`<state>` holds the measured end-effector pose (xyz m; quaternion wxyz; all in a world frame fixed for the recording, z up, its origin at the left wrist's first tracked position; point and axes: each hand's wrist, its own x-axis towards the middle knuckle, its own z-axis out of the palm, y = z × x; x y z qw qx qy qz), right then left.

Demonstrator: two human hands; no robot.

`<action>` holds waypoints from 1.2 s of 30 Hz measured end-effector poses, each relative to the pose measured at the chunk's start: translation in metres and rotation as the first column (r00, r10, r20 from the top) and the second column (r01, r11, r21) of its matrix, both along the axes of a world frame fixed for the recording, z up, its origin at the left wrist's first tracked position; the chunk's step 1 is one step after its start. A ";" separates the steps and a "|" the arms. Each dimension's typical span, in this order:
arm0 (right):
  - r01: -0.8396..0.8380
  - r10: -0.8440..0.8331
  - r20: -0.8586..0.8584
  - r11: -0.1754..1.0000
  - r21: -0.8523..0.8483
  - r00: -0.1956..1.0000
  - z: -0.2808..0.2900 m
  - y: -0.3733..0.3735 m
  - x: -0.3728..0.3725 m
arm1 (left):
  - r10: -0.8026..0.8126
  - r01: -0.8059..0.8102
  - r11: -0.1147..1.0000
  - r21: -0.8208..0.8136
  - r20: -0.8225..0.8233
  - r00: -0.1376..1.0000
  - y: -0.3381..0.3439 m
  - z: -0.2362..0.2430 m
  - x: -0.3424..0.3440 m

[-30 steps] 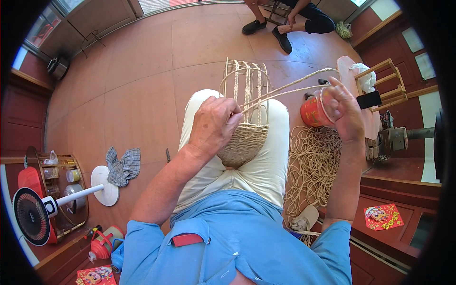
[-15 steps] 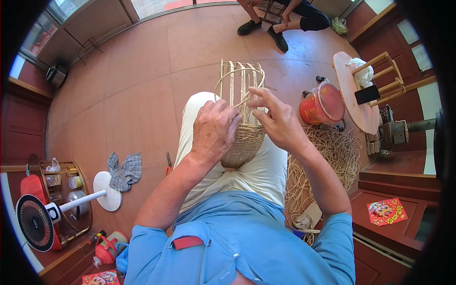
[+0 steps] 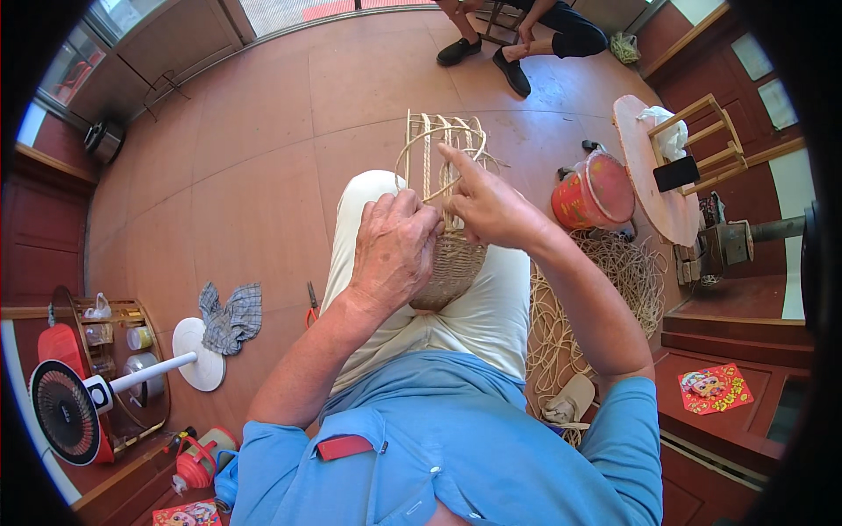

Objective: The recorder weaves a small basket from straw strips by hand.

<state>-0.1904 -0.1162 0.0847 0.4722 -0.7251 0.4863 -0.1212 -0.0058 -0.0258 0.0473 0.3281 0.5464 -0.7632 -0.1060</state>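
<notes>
Between my thighs stands a half-woven basket (image 3: 450, 263) of tan twisted cord, its lower part closely woven. Tall upright strands (image 3: 427, 162) rise from it toward the far side. A loose cord (image 3: 400, 156) loops around above these strands. My left hand (image 3: 392, 241) is closed at the basket's left edge, fingertips pinching the cord near the top of the weave. My right hand (image 3: 498, 209) lies over the right side of the weave, index finger stretched out along the strands. Its other fingers are folded, and what they hold is hidden.
A heap of loose cord (image 3: 618, 276) lies on the floor at right, beside a red bucket (image 3: 592, 190) and a round tabletop (image 3: 653, 180). Red-handled pliers (image 3: 311, 307), a checked cloth (image 3: 231, 320) and a fan (image 3: 66, 412) are at left. Another person's shoes (image 3: 513, 72) show at the far side.
My right hand has turned from a spread reach at the cord to folded fingers with the index stretched forward, and moved slightly left. The left hand has barely moved.
</notes>
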 end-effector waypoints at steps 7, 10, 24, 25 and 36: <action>0.129 -0.230 0.446 0.961 0.245 0.865 0.001 0.037 -0.032 | 0.056 -0.054 0.998 -0.032 0.065 0.996 0.007 0.006 -0.003; 0.185 -0.308 0.493 0.941 0.284 0.813 -0.009 0.042 -0.064 | 0.015 -0.004 0.977 -0.212 0.051 0.999 0.003 0.004 -0.011; 0.265 -0.141 0.327 0.888 -0.375 0.935 -0.038 -0.001 -0.048 | -0.123 0.152 0.978 -0.145 0.195 0.973 0.001 -0.005 -0.032; 0.311 -0.211 0.320 0.902 -0.300 0.923 -0.039 0.004 -0.047 | -0.129 0.149 0.983 -0.109 0.171 0.977 0.001 -0.004 -0.033; 0.159 -0.397 0.593 0.897 0.412 0.701 -0.067 0.078 -0.065 | -0.128 0.127 0.991 -0.031 -0.027 0.991 0.041 -0.017 -0.039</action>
